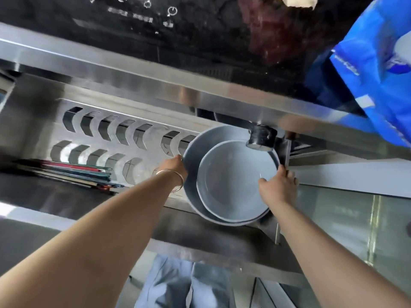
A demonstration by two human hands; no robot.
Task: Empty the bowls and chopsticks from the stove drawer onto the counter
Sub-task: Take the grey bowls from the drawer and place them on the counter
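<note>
Both hands, left hand (178,162) and right hand (279,185), grip the nested grey bowls (231,174) at the drawer's (138,138) right end (chopsticks (75,174) wait left); next, lift clear to the bench.

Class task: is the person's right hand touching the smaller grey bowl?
Touching: the head view shows the right hand gripping the smaller grey bowl at its rim.

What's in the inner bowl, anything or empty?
Empty: the inner bowl shows only bare grey floor, nested in the larger bowl.
</note>
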